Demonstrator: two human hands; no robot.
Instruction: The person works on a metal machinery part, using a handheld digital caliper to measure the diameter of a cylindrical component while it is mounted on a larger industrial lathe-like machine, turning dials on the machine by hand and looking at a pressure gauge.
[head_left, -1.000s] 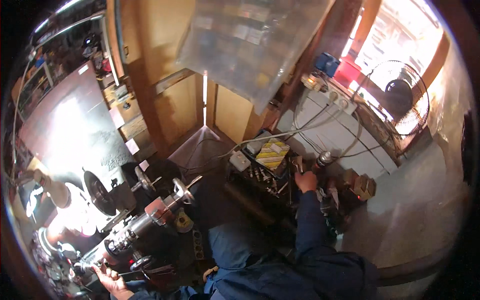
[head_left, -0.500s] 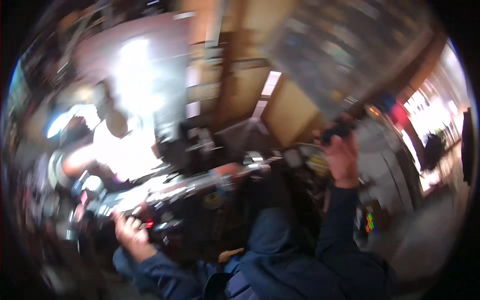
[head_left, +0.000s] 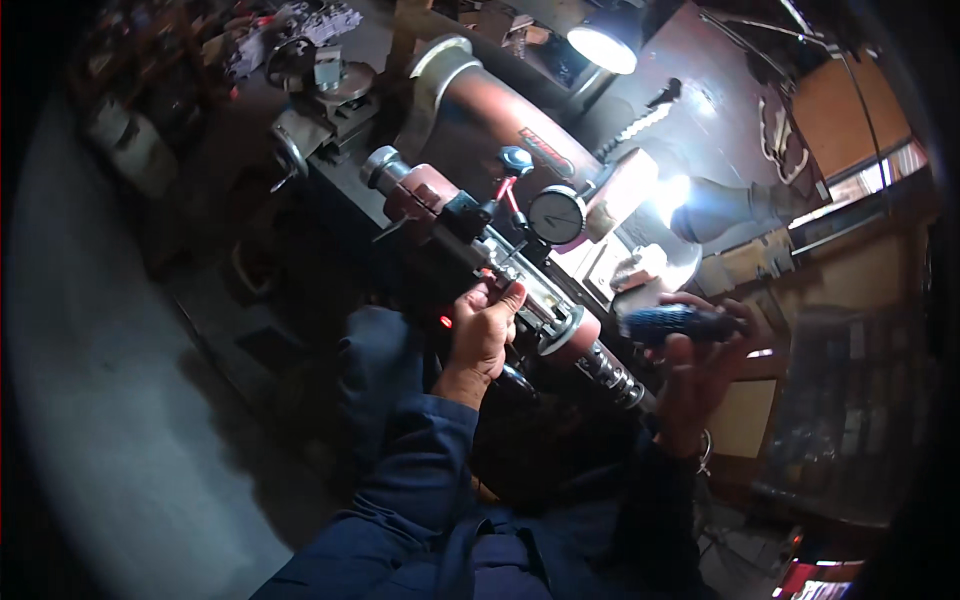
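Observation:
My left hand (head_left: 483,328) grips the long metal bar of a machine tool (head_left: 520,290), a reddish lathe-like assembly with steel collars. A round dial gauge (head_left: 556,214) sits on the machine just above that hand. My right hand (head_left: 700,365) is raised to the right and closed around a dark blue ribbed cylindrical handle (head_left: 665,323), like a flashlight or tool grip. Both sleeves are dark blue. A small red light (head_left: 444,321) glows beside my left hand.
A bright work lamp (head_left: 603,45) shines from above. A large reddish cylinder (head_left: 480,105) and a chuck with metal parts (head_left: 320,80) lie beyond the bar. Grey concrete floor (head_left: 110,400) spreads at left. Wooden shelving (head_left: 850,260) stands at right.
The view has swung from a parts stand at right back onto the machine. My right hand came away holding the dark blue handle; my left hand moved up onto the bar.

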